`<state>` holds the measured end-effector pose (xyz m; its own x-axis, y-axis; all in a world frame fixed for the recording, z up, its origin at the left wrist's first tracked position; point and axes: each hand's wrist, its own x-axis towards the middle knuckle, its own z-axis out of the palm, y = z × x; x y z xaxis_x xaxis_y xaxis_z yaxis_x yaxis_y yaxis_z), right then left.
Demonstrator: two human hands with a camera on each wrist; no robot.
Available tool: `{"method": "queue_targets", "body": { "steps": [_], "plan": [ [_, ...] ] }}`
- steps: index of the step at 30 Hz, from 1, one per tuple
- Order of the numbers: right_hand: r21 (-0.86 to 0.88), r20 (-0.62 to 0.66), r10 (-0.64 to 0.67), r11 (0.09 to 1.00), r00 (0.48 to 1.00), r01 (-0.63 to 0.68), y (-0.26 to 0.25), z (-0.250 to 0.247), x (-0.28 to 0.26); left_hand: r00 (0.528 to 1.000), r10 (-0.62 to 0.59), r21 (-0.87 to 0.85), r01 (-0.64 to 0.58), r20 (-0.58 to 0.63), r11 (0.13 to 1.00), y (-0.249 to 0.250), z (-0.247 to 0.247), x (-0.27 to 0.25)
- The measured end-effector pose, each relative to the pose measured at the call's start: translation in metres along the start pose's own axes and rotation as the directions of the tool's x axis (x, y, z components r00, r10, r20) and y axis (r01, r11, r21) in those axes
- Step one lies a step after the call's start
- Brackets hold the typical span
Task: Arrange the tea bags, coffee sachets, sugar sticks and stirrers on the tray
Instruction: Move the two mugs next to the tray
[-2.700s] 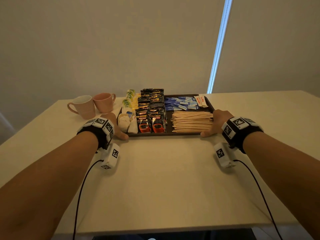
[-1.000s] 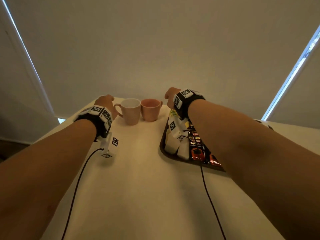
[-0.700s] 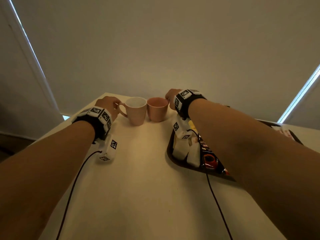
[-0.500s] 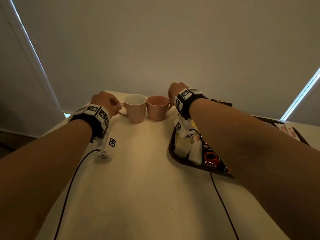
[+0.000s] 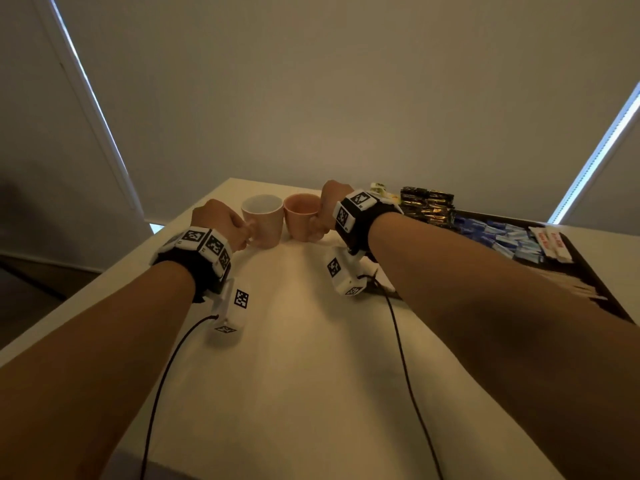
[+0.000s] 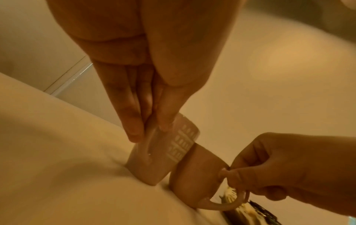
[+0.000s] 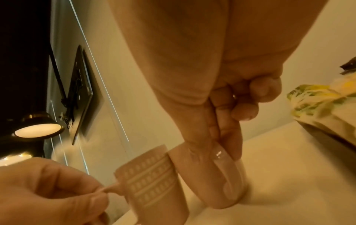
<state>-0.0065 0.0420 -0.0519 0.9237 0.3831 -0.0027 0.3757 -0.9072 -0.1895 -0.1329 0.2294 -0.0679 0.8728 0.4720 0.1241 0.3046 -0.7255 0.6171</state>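
On the right side of the pale table (image 5: 304, 358) sits the dark tray (image 5: 604, 289), loaded in rows: black coffee sachets (image 5: 427, 202) at the far end, blue sugar sticks (image 5: 498, 237) beside them, white sticks with red print (image 5: 550, 242) further right, wooden stirrers (image 5: 581, 289) nearer us, partly behind our right forearm. Green-and-yellow tea bags (image 5: 379, 188) show just past our right wrist; the right wrist view catches them blurred at the tray's edge.

Left of the tray stand two mugs, touching side by side: a pale mug (image 5: 262, 220) with a raised pattern and a pink mug (image 5: 303, 216). Our left hand (image 5: 221, 220) pinches the pale mug's handle between thumb and fingertips (image 6: 134, 121). Our right hand (image 5: 329, 206) holds the pink mug's handle, thumb and forefinger closed on it, other fingers curled.

Against the frame from nearly three seconds back: then both hands lay at the tray's near corners and we faced it squarely. Now our gaze has swung left, the tray sits off to the right, and each hand has gone to a mug. Half a second ago the hands were just reaching the handles; now both grips are closed.
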Motion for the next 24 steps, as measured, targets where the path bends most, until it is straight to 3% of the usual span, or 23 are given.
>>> {"method": "queue_targets", "body": {
  "steps": [12,18,24],
  "plan": [
    [0.208,0.029,0.003,0.978,1.000,-0.009,0.009,0.004,-0.153,0.994,-0.034,-0.121,0.047,0.101,0.992,0.004,-0.017,-0.106],
    [0.246,0.049,-0.024,0.969,0.999,0.011,0.034,-0.005,-0.226,0.976,0.021,-0.202,0.024,0.216,0.979,0.026,-0.016,-0.166],
    [0.314,0.036,0.073,0.946,0.997,-0.081,0.080,-0.011,-0.287,0.935,0.110,-0.233,-0.030,0.338,0.972,0.058,0.007,-0.200]
  ]
}}
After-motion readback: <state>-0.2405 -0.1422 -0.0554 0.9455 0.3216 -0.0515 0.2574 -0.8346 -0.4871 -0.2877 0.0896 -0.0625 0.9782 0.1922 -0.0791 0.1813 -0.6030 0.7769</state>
